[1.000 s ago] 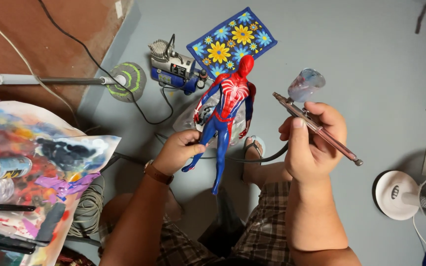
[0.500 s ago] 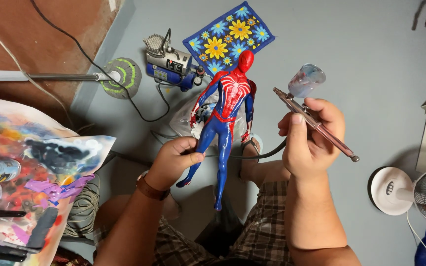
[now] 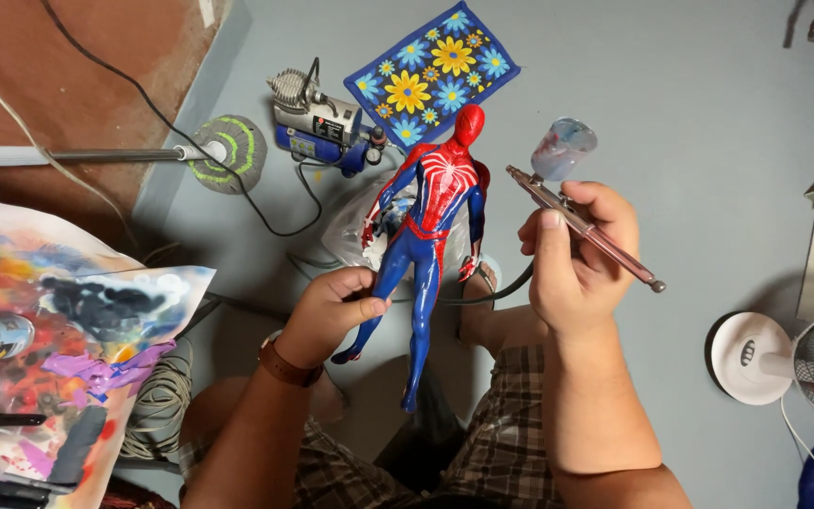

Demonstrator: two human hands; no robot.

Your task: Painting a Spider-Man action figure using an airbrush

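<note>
A person's left hand pinches the lower leg of a red-and-blue action figure, fingers closed round it, holding it upright over the lap. Just right of the figure, the right hand grips an airbrush, fingers wrapped tight, nozzle toward the torso: seemingly a pause between spray passes, the next needing a steady aim. Since a second ago, the figure has tilted more upright.
</note>
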